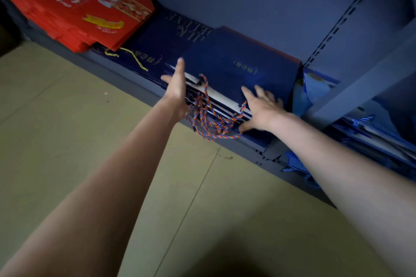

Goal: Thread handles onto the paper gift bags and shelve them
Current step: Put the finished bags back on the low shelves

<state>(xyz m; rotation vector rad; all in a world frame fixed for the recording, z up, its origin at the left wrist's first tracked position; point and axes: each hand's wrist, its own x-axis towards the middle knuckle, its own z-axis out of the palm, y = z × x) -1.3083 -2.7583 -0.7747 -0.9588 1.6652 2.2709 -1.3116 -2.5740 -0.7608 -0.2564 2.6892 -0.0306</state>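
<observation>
Two hands: both reach to the centre of the frame, flanking one stack of navy gift bags point(236, 67) lying flat on the shelf point(126, 69).
Left hand point(176, 90): fingers straight, edge-on against the stack's left side, holding nothing; released.
Right hand point(262, 109): fingers spread flat on the top bag near its front right corner, thumb at the stack's front edge; pressing, not grasping.
Key relation: the stack lies directly between the two palms and runs away from the person, into the shelf toward the upper right of the frame; its open mouths and handles face the person.
Nearer hand: the two look about equally close; the left touches the side, the right sits on top.
Likely next move: a push inward or a squaring-up, as I judge it, since the front edge looks to overhang the shelf lip.
Handles point(209, 119): twisted cord in red, blue and orange, limp, looped and tangled, drooping over the lip between the wrists.
Bags: smooth dark paper, pale inner edges showing as thin layers, faint gold lettering.
Neighbours: another navy bag with a yellow cord point(135, 57) lies left of the stack; red flat boxes point(74, 7) at upper left; lighter blue bags point(315, 90) at right.
Risk: loose cords could snag under the stack.
</observation>
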